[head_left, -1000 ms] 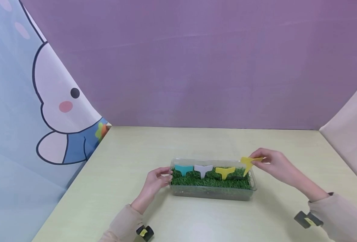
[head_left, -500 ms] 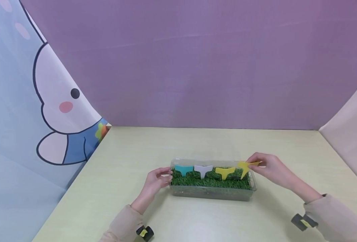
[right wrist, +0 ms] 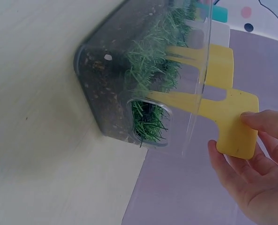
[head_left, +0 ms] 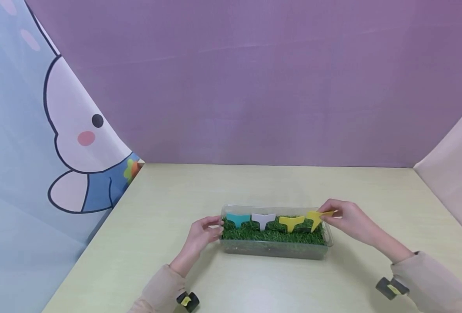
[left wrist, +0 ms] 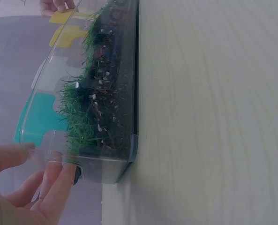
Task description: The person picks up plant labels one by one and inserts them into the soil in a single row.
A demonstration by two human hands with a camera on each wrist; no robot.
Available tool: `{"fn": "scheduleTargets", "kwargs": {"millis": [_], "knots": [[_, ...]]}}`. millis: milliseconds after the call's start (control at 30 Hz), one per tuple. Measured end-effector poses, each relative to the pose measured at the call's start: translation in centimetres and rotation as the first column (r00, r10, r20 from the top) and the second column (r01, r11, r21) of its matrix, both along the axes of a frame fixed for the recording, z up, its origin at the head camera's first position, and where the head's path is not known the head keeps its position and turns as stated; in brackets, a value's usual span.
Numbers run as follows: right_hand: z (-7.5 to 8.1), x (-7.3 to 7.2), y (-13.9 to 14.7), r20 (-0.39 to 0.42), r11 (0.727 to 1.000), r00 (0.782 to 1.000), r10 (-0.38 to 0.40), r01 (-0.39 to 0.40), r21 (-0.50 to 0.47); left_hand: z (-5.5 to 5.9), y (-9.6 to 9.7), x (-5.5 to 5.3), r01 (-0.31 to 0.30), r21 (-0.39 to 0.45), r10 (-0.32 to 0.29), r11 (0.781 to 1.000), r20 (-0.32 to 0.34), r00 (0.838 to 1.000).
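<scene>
A clear plastic planter box (head_left: pixel 271 250) of dark soil and green grass (head_left: pixel 266 234) sits on the table. A teal T-shaped plant label (head_left: pixel 237 218), a white one (head_left: pixel 263 221) and a yellow one (head_left: pixel 291 222) stand along it. My right hand (head_left: pixel 350 219) pinches the crossbar of another yellow plant label (right wrist: pixel 237 124) between thumb and fingers at the right end. Its pointed stem reaches down into the grass, inside the wall. My left hand (head_left: pixel 200 237) rests its extended fingertips (left wrist: pixel 59 180) against the box's left end, near the rim.
The light wooden table (head_left: pixel 176 191) spreads around the box. A purple backdrop (head_left: pixel 274 87) rises behind it, with a printed cartoon cloth (head_left: pixel 15 174) on the left and a pale cloth (head_left: pixel 457 174) on the right.
My right hand has moved down and slightly left, lowering the yellow plant label toward the grass. My left hand and the box have kept their places.
</scene>
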State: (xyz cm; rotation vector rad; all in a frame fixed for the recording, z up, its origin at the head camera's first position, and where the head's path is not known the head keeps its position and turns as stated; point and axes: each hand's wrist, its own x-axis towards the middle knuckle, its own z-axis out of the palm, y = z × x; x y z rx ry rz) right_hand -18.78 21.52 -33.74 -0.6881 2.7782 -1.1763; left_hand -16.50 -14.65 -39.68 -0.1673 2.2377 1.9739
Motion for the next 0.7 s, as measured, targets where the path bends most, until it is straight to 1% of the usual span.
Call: {"fn": "scheduleTargets", "kwargs": {"millis": [200,700], "knots": [[-0.5,0.0,-0.1,-0.029,1.000,0.999,0.022,-0.022,-0.005,0.0,0.0,0.0,-0.003,0.001,0.003,1.000,0.001,1.000],[-1.6,0.0,-0.3,-0.096,0.998,0.994,0.053,-0.051,0.028,-0.1,0.0,0.0,0.003,-0.002,-0.003,1.000,-0.003,1.000]]}}
